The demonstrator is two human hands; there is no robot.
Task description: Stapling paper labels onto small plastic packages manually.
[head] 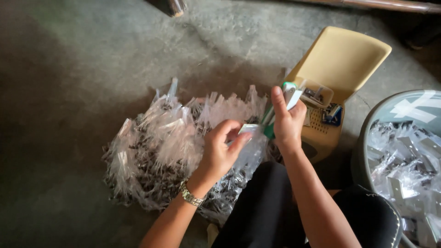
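clear plastic packets [161, 147] over dark contents; stapler [278, 110] green and white; chair [340, 64] pale yellow, far right; watch [190, 196] silver; floor [69, 69] grey; trousers [266, 206] black.

The right hand [287, 121] covers most of the green-and-white tool [281, 106]; its kind cannot be told. The left hand [220, 149] hides most of the small packet [249, 130] it pinches. The dark bits inside the bags [156, 151] at 9 o'clock are too small to tell. At 4 o'clock the tub [367, 138] is cut by the right edge. At 12 o'clock a dark object [172, 6] and a pipe [390, 4] run off the top. The tray's [319, 94] contents are too small to make out.
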